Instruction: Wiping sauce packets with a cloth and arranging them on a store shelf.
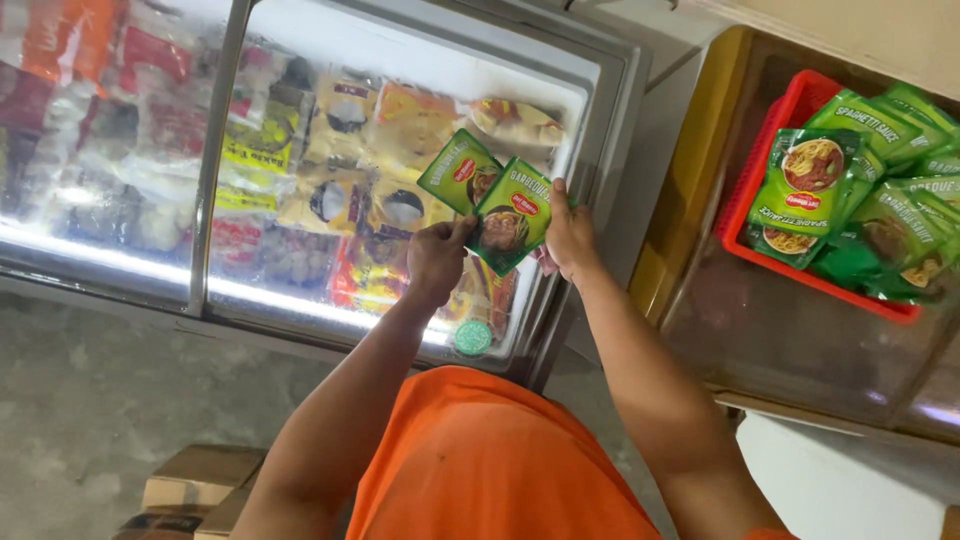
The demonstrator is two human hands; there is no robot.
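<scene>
Two hands hold green sauce packets over a chest freezer. Nearest: orange shirt (480, 460) at bottom centre, cardboard boxes (195, 485) on the concrete floor at bottom left. Left hand (437, 258) pinches the lower left edge of the front green packet (512, 215), thumb on top. Right hand (568, 232) grips the right edge of the same packet, fingers curled behind it. A second green packet (460, 170) sits fanned just behind and to the left, touching the front one; which hand carries it is unclear. Both packets are tilted and held above the freezer's sliding glass lid (420, 60), not resting on it.

Judgement for the step in hand: keep the pinch at the packet edges, keep the two fanned so they don't slip apart, and support from underneath since pouches are floppy.

Under the glass: frozen food bags, yellow and white at centre (345, 110), red and orange at far left (140, 50), yellow-red ones nearer (370, 270). A round green sticker (473, 337) is on the near edge of the lid. Right side: red basket (770, 150) on a second glass-topped freezer with a yellow rim (690, 170), well apart from the hands. The basket is filled with more green pouches (810, 180), rectangular, with a red oval mark and a plate-of-noodles picture.
</scene>
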